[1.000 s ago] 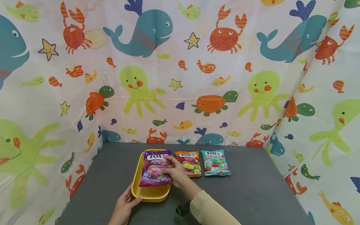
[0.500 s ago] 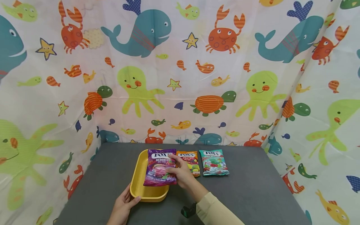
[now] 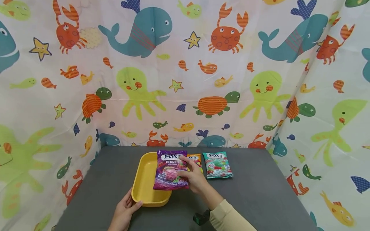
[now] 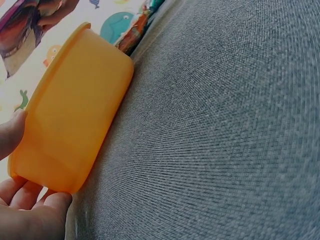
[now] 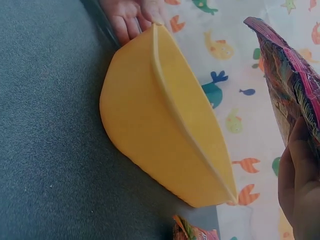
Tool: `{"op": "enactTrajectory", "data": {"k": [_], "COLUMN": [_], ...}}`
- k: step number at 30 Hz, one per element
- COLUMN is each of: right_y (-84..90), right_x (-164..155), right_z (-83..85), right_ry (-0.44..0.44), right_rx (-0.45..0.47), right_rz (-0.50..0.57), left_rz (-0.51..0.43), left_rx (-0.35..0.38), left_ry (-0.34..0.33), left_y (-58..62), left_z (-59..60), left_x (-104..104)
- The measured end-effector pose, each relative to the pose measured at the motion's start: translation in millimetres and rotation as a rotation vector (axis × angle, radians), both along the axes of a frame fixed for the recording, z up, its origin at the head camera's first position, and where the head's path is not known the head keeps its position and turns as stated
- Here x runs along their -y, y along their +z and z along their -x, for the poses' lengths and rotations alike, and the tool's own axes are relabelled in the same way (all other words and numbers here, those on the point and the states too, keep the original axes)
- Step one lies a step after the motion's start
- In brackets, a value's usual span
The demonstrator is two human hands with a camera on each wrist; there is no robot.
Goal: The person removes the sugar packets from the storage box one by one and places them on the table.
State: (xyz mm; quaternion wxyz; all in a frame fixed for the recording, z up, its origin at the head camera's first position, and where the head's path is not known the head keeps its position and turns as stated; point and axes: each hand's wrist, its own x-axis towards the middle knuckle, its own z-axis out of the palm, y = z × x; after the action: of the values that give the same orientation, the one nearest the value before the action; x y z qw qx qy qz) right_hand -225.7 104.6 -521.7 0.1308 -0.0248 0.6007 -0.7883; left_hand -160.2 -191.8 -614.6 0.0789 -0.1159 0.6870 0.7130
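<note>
My left hand [image 3: 123, 210] grips the near left corner of a yellow plastic tub [image 3: 151, 204], thumb at the rim and fingers around the outer wall. In the left wrist view the tub [image 4: 75, 110] rests on the grey surface. My right hand [image 3: 198, 179] pinches a purple bag of Fox's Berries candy [image 3: 169, 175] by its right side. The bag is held upright, raised above the tub's right side and overlapping it in the head view. It hides much of an orange Fox's Fruits candy bag [image 3: 195, 158] behind it. From the right wrist, the purple bag [image 5: 287, 75] appears edge-on.
A teal Fox's candy bag [image 3: 218, 165] lies on the grey tabletop [image 3: 260, 192], right of the orange one. Curtains printed with sea animals [image 3: 211, 106] surround the table at the back and sides. A dark wrist-worn device [image 3: 201, 217] sits at my right cuff.
My right hand has moved the purple bag rightward from over the tub, so it now covers more of the orange bag. My left hand keeps its grip on the tub; the head view has shifted slightly.
</note>
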Motion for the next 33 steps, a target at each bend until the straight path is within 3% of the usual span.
{"op": "enactTrajectory", "data": {"k": [12, 33], "right_y": [3.8, -24.9], "right_x": [-21.0, -44.2], "right_z": [-15.1, -40.3], "right_ry": [0.01, -0.002], "right_rx": [-0.022, 0.028], "right_rz": [-0.001, -0.054], "left_rz": [0.009, -0.007], "left_rx": [-0.009, -0.011], "left_ry": [-0.007, -0.021], "left_y": [-1.8, 1.4], "left_z": [-1.0, -1.4], "left_x": [2.8, 2.8]}}
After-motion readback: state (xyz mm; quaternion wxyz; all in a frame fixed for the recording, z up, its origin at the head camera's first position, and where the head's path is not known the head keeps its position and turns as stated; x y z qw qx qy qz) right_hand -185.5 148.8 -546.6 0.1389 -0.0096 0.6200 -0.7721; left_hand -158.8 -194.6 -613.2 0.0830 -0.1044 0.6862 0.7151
